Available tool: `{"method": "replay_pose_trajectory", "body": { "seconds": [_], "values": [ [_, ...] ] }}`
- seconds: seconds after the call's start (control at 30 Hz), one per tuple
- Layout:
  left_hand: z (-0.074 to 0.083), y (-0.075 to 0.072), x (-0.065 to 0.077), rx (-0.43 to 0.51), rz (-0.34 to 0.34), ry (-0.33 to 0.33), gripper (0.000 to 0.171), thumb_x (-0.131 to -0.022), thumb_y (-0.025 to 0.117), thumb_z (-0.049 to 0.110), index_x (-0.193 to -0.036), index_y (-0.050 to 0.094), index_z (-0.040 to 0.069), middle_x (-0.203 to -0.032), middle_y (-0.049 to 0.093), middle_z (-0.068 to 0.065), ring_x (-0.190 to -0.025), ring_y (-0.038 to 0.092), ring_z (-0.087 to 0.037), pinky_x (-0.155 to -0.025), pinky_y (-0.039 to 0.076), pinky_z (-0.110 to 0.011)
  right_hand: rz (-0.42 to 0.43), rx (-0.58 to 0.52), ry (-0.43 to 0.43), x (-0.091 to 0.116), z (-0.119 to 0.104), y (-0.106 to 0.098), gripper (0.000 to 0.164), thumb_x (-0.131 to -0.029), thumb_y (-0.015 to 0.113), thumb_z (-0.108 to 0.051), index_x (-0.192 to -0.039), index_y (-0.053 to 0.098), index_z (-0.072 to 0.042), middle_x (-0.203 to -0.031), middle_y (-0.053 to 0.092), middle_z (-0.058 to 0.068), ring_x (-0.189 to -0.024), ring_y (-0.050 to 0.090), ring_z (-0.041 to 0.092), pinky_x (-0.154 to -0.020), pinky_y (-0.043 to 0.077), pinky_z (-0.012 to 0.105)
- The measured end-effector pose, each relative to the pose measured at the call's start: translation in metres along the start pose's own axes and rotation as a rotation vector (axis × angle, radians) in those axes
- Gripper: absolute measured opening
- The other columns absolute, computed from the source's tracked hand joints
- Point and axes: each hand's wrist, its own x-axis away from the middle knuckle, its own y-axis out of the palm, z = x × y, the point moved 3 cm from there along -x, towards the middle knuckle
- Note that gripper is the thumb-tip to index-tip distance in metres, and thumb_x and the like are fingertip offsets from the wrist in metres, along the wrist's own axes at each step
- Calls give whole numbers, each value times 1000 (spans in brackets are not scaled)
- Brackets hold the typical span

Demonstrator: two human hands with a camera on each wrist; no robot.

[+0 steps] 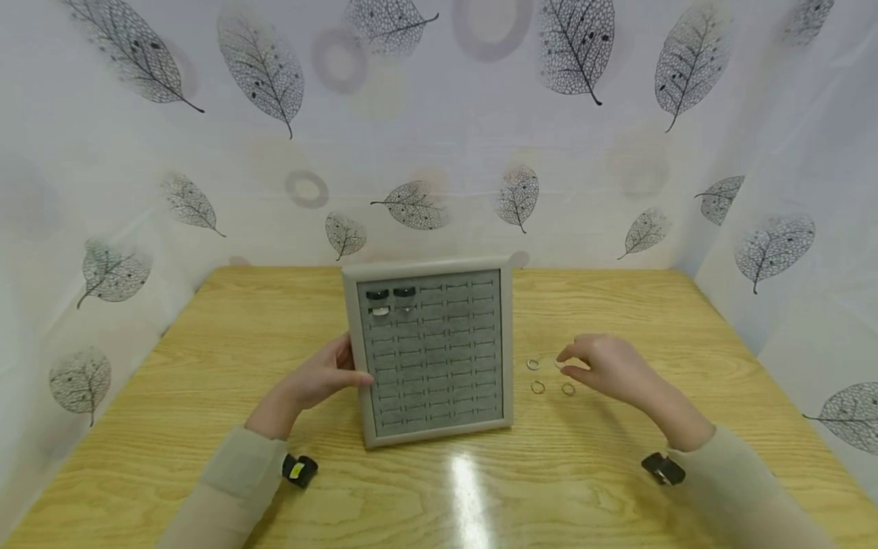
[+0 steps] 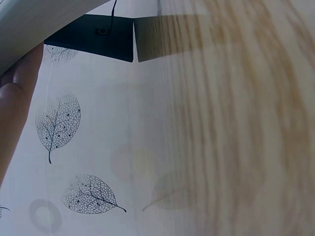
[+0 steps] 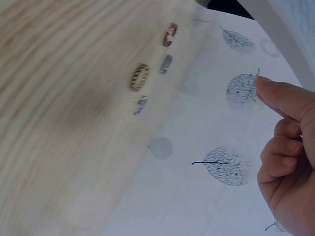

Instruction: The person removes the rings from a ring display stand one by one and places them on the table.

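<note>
My left hand [image 1: 318, 379] grips the left edge of a pale-framed ring display board [image 1: 507, 343], thumb on the front and fingers behind. The board leans upright, its grey slotted insert facing me. Two black rings [image 1: 391, 293] sit in its top row; a white ring [image 1: 379, 311] and a thin silver ring [image 1: 406, 308] sit below them. To the right, my right hand [image 1: 610, 368] hovers with thumb and index finger apart, close over a pale ring [image 1: 559, 364]. Beside it lie another pale ring [image 1: 533, 364] and two thin rings, left [image 1: 538, 387] and right [image 1: 568, 389].
Behind the board, a dark support flap [image 2: 93, 37] shows in the left wrist view. The wooden table [image 1: 226, 335] meets a white leaf-printed cloth [image 1: 439, 137] at the back and sides. Black wrist cameras, left [image 1: 299, 470] and right [image 1: 663, 468], are worn at both sleeves.
</note>
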Motion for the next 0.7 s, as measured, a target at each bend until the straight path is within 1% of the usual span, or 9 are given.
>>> {"method": "replay_pose_trajectory", "body": {
  "seconds": [0.1,0.23,0.33,0.47,0.6,0.7],
  "values": [
    [0,-1,0,-2,2,-2,80,-81,62,3,-140,9,1,-131,36,-21,-112,46,-22,-89,40,-35,42,-26,-2,-3,-3,-4,11,-73,71,-10,-83,69,-8,-68,53,-8,-51,39,0,-44,34,20],
    [-1,-1,0,-6,-3,2,78,-81,61,2,-140,10,0,-131,36,-22,-113,45,-23,-89,40,-36,100,-37,-12,-7,-7,-9,12,-73,71,-10,-85,69,-10,-60,41,-13,-48,28,-1,-42,27,19],
    [-1,-1,-1,-5,-4,3,77,-81,61,1,-139,11,0,-131,36,-23,-113,45,-24,-90,40,-37,150,-46,-43,-9,-12,-13,13,-72,72,-11,-85,69,-10,-58,32,-14,-49,24,0,-41,24,18],
    [-2,-1,-1,1,2,4,78,-80,62,2,-140,12,0,-130,38,-22,-112,46,-24,-90,40,-36,218,-69,-101,-14,-19,-18,15,-70,73,-9,-84,68,-10,-59,36,-16,-51,27,-1,-42,27,18],
    [-2,-1,-1,-5,4,11,78,-80,63,2,-140,12,1,-130,38,-21,-112,46,-25,-90,40,-36,272,-91,-155,-21,-28,-24,18,-68,73,-6,-84,68,-10,-62,45,-16,-51,30,-1,-43,30,17],
    [-1,-1,-1,-7,7,11,80,-79,64,2,-140,12,1,-131,38,-20,-112,46,-24,-90,40,-35,309,-108,-194,-27,-35,-28,19,-67,74,-6,-84,68,-10,-62,46,-14,-51,31,-1,-43,31,17]
  ]
}}
